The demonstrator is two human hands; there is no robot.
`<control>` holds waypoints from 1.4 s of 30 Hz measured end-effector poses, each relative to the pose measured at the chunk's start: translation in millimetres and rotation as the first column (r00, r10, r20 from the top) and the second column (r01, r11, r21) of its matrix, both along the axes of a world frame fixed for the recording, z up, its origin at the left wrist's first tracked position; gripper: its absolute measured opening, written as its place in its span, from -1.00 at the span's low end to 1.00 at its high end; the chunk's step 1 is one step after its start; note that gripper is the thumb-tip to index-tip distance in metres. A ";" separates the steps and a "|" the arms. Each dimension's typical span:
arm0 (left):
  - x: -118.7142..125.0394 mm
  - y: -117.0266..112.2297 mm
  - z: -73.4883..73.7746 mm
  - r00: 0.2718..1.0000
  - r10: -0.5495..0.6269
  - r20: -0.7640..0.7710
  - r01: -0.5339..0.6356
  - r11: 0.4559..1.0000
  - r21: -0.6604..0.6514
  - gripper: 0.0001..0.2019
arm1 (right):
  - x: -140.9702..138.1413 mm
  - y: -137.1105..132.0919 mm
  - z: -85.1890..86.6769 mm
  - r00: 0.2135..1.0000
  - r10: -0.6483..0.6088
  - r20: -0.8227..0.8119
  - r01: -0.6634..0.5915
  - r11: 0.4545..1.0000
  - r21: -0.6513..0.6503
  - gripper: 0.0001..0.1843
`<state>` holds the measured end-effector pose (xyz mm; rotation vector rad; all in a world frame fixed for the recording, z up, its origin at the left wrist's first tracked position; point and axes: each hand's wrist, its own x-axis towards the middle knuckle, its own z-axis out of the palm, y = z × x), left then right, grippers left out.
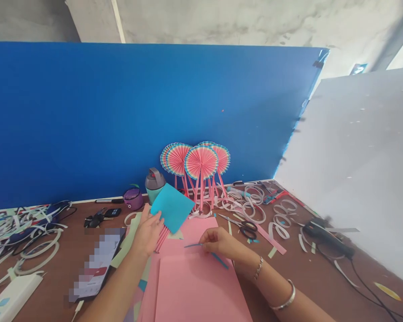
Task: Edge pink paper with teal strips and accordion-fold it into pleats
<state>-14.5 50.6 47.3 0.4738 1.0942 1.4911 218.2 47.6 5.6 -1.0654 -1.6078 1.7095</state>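
My left hand point(149, 230) holds a folded teal paper square point(172, 207) up above the table, with several pink pleated strips point(161, 239) under the fingers. My right hand point(218, 241) rests on the pink paper sheets point(195, 286) and pinches a thin blue stick or strip point(206, 250) that lies across them. A bracelet and a bangle sit on the right wrist.
Pink paper fans on sticks point(198, 167) lean against the blue board point(137, 116). Scissors point(243, 226), white paper rings point(255, 201), a phone point(99, 261), a bottle point(154, 184), a purple container point(133, 198), a glue gun with cable point(325, 235) and a white board point(359, 156) on the right.
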 end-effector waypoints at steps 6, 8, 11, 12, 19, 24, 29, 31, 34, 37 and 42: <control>28.8 -1.7 -6.1 0.976 -0.191 -0.101 0.187 0.981 -0.044 -0.50 | 4.7 -2.5 2.7 0.996 -0.010 -0.086 0.009 1.000 -0.016 -0.76; 35.3 -8.5 -3.1 0.968 -0.216 -0.127 0.211 0.976 -0.049 -0.53 | 8.7 -3.1 3.2 0.993 0.001 -0.120 -0.004 1.000 -0.024 -0.73; 38.6 -19.9 2.8 0.955 -0.250 -0.160 0.242 0.968 -0.067 -0.55 | 13.7 -2.1 0.6 0.988 -0.007 -0.152 0.004 1.000 -0.019 -0.68; 38.8 -22.8 3.5 0.945 -0.273 -0.181 0.264 0.962 -0.076 -0.54 | 14.7 -1.3 -1.1 0.988 -0.010 -0.156 0.007 1.000 -0.020 -0.65; 37.2 -27.9 -12.5 0.796 -0.070 -0.602 0.105 0.994 0.024 -0.42 | 12.3 -1.6 -4.3 0.996 -0.057 -0.072 0.060 0.997 0.042 -0.66; 38.3 -38.8 -11.0 0.632 -0.129 -0.764 0.268 0.961 0.060 -0.64 | 7.4 -8.9 4.7 0.997 -0.046 -0.055 0.052 0.994 0.097 -0.76; 38.9 -47.2 -12.4 0.654 -0.496 -0.571 0.449 0.862 -0.234 -0.49 | 3.2 -17.8 13.3 0.999 0.006 -0.031 -0.001 0.991 0.137 -0.83; 37.2 -49.8 -15.8 0.663 -0.531 -0.528 0.481 0.842 -0.243 -0.52 | 2.2 -21.3 16.5 1.000 0.007 0.002 -0.007 0.990 0.141 -0.86; 33.7 -53.3 -20.5 0.651 -0.521 -0.552 0.493 0.843 -0.215 -0.64 | 1.7 -23.4 15.4 0.999 0.027 0.035 -0.033 0.984 0.175 -0.85; 31.0 -53.6 -23.7 0.662 -0.454 -0.597 0.445 0.878 -0.175 -0.71 | 2.5 -21.4 6.7 0.998 0.025 0.061 -0.036 0.981 0.190 -0.78; 28.2 -49.3 -28.4 0.687 -0.315 -0.655 0.369 0.928 -0.059 -0.73 | 3.4 -17.4 0.6 0.988 -0.007 0.157 -0.021 0.984 0.176 -0.81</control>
